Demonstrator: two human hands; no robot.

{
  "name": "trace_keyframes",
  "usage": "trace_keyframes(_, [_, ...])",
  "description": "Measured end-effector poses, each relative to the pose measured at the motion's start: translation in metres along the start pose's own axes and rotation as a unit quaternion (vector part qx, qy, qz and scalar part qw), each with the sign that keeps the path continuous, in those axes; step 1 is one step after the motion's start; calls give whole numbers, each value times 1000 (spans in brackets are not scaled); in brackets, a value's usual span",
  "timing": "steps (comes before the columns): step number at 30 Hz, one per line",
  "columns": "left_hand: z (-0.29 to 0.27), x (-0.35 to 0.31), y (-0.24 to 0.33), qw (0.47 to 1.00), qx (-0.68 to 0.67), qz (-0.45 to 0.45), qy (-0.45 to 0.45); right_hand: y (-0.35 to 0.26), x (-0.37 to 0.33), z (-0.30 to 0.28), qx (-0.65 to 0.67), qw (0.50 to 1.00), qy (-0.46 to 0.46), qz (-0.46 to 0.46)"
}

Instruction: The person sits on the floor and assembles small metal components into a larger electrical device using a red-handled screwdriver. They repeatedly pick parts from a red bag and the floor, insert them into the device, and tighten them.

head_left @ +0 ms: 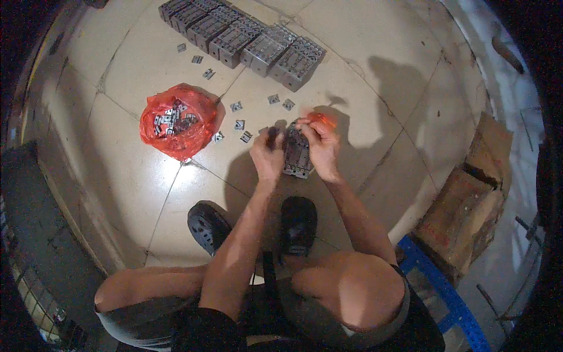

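Squatting over the tiled floor [363, 117], right hand [319, 146] grips a grey metal block [296, 155] tight, raised off the floor for easy reach. Left hand [267, 155] pinches closed on something small and dark, probably a clip. Spares sit close in the red bag [176, 120].

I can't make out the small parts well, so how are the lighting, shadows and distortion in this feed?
Head view: warm, dim light, with glare on the floor tiles; hard shadows fall right of the left hand and right hand, which hold a grey metal block; fisheye bends tile seams and blackens the corners; loose brackets look soft and small.
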State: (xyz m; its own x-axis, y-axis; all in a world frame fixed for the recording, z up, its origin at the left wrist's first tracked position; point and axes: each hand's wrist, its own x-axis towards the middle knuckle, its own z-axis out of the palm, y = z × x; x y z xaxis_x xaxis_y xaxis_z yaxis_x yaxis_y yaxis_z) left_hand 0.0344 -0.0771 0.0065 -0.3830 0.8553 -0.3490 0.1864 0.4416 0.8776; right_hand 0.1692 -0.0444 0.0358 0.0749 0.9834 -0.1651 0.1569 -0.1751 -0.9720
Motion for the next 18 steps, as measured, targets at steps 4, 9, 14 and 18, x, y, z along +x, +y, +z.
trace_keyframes(4, [-1,31,16,991,83,31,-101,4,-3,2,44,998,-26,-21])
trace_keyframes(9, [6,51,15,978,146,22,-149,4,-4,3,22,999,25,32])
trace_keyframes(14, [15,62,-3,974,185,34,-125,10,-1,3,7,999,31,10])
trace_keyframes(18, [15,67,-1,970,186,-23,-156,8,-3,4,13,1000,8,-2])
